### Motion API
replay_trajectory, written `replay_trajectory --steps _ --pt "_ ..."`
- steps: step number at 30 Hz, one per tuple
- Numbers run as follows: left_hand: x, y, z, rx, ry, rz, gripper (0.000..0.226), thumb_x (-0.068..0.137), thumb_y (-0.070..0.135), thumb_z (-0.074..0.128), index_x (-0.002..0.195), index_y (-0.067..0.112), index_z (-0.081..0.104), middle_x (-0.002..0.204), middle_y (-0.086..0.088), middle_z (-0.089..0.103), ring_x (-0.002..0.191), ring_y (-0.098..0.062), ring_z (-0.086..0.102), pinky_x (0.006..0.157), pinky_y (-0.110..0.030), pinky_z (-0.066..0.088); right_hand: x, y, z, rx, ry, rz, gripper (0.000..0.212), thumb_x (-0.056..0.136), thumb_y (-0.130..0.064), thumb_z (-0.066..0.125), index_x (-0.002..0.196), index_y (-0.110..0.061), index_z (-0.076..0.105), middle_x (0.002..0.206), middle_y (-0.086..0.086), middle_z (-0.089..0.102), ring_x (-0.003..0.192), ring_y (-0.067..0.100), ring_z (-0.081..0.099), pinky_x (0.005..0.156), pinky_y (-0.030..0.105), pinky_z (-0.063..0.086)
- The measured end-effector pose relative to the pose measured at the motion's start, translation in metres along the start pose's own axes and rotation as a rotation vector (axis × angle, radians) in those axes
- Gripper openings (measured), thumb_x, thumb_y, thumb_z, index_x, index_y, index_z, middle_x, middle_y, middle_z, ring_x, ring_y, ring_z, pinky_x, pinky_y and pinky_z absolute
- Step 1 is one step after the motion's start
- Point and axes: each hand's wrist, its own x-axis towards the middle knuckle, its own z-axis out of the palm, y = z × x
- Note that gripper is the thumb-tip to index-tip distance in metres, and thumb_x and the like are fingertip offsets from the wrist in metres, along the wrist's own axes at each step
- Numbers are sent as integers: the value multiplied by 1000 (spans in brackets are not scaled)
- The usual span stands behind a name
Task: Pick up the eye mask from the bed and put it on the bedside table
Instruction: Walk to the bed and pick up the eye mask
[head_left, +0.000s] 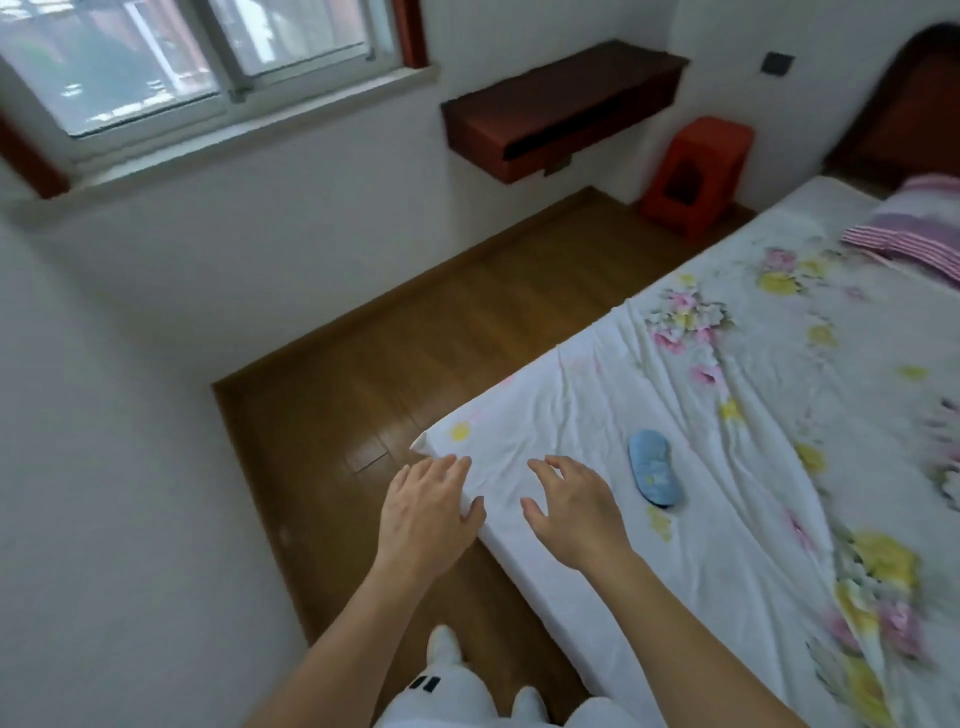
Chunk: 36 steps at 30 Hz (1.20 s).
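A light blue eye mask (650, 466) lies flat on the bed (753, 415), near the foot corner on the white floral sheet. My right hand (574, 512) hovers over the sheet just left of the mask, fingers spread, holding nothing. My left hand (428, 512) is over the bed's corner edge, fingers apart and empty. A dark red wall-mounted shelf (563, 104) hangs on the far wall beside the head of the bed.
A red plastic stool (696, 174) stands on the wooden floor (415, 338) below the shelf. A striped pink pillow (914, 234) lies at the bed's head. A window (197, 57) is at top left. My white shoes (447, 644) stand by the bed.
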Motion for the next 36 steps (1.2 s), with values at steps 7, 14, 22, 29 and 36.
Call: replay_trajectory --steps 7,14,22,29,36 --pt "109 40 26 -62 -157 327 57 91 55 46 139 26 49 142 4 58 131 -21 51 110 -42 37 29 65 -14 43 30 349 54 96 -44 50 145 -21 45 151 5 49 134 25 46 110 40 38" --pt "194 71 63 -129 -292 617 56 91 53 47 140 25 50 141 4 59 128 -19 54 110 -38 39 42 101 -26 67 84 692 55 97 -43 49 148 -22 42 149 2 48 129 22 51 106 35 42" --pt "257 99 118 -118 -407 917 50 68 36 81 113 16 72 108 0 76 100 -21 72 86 -37 60 60 155 -9 92 88 859 54 97 -44 46 149 -27 40 154 -4 42 137 17 43 111 30 37" --pt "298 136 200 -87 -407 1135 55 59 31 86 110 15 73 109 0 76 99 -21 72 86 -34 60 91 227 42 112 52 833 54 97 -40 47 148 -24 40 153 -4 43 136 18 44 110 30 38" --pt "310 159 314 -38 -461 1204 56 56 26 90 108 13 74 114 -5 75 103 -25 72 87 -37 60 114 282 117 97 -9 768 52 94 -31 50 144 -18 47 145 3 51 128 24 51 106 36 42"
